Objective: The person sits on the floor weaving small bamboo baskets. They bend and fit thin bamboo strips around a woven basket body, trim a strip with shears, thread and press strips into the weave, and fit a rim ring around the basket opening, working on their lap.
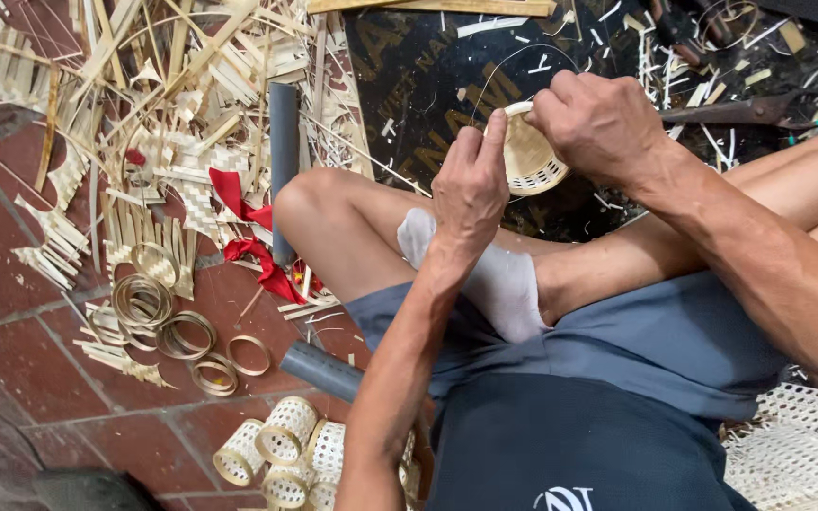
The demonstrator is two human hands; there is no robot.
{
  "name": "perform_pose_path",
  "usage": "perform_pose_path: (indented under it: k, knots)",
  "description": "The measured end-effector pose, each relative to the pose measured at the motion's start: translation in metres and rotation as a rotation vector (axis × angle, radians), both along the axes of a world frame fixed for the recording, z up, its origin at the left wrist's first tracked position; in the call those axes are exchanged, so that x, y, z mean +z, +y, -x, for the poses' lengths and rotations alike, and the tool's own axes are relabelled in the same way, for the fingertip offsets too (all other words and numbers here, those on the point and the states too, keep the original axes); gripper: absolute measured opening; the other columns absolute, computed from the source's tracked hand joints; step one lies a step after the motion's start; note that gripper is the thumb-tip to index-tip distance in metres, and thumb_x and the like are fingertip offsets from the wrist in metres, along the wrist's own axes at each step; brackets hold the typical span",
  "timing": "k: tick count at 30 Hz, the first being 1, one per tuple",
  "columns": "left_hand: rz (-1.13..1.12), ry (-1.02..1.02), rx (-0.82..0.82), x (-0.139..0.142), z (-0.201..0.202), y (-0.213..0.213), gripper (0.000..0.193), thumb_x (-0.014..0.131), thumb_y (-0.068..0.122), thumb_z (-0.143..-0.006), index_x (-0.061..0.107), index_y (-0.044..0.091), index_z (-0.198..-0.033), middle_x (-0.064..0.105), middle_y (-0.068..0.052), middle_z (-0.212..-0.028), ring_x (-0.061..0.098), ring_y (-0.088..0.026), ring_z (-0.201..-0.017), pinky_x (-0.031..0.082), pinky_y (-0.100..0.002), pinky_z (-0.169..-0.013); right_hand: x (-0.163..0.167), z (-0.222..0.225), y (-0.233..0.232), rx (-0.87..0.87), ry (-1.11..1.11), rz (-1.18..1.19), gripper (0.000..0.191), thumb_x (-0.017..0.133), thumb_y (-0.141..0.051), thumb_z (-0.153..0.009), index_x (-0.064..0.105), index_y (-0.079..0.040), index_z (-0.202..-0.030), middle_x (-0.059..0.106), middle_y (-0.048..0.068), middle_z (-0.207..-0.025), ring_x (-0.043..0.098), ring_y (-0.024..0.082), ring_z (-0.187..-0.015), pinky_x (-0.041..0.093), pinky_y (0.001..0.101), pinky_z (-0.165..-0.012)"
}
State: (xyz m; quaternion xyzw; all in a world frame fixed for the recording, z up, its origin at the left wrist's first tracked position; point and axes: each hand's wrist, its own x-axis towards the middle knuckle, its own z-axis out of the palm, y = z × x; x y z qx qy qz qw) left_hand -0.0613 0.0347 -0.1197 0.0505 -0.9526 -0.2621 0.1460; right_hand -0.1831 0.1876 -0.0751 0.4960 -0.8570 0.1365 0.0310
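Note:
I sit cross-legged on the floor and hold a small round woven bamboo basket above my shins. My left hand grips its near rim, thumb and fingers pointing up along the side. From the right, my right hand closes over the basket's far rim, pinching a thin strip at the top edge. A white sock covers the foot just below my left hand.
Bamboo strips and woven scraps litter the red tile floor at left, with red ribbon, coiled bamboo rings and a grey pipe. Finished small baskets lie at the bottom. Scissors rest on the dark mat.

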Motion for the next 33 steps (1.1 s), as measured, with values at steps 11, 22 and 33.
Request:
perform_pose_path:
  k: [11,22,33]
  knots:
    - [0.073,0.058,-0.08,-0.008,0.003,-0.003,0.05,0.059,-0.001,-0.093,0.053,0.0,-0.143,0.056,-0.009,-0.1,0.061,-0.026,-0.088,0.055,-0.037,-0.077,0.022,0.004,-0.016,0.043,0.043,-0.02,0.019,0.067,-0.019,-0.099,0.06,-0.007,-0.086,0.063,0.009,-0.077,0.067,0.025,-0.065,0.051,0.0363,-0.052]
    - [-0.278,-0.035,-0.03,0.013,0.001,-0.017,0.041,0.065,0.008,-0.098,0.063,0.011,-0.138,0.061,-0.011,-0.098,0.066,-0.028,-0.086,0.055,-0.037,-0.077,0.049,0.004,0.004,-0.15,-0.366,0.417,0.023,0.068,-0.028,-0.104,0.072,-0.005,-0.1,0.07,0.009,-0.084,0.067,0.023,-0.07,0.052,0.0346,-0.057]
    - [0.004,-0.056,-0.21,0.017,0.029,-0.013,0.034,0.074,0.03,-0.087,0.067,0.007,-0.111,0.065,-0.013,-0.086,0.068,-0.032,-0.077,0.054,-0.042,-0.063,-0.012,-0.081,0.023,-0.618,-0.821,0.746,0.022,0.072,-0.01,-0.102,0.069,0.002,-0.121,0.071,0.011,-0.091,0.064,0.015,-0.073,0.051,0.029,-0.061]
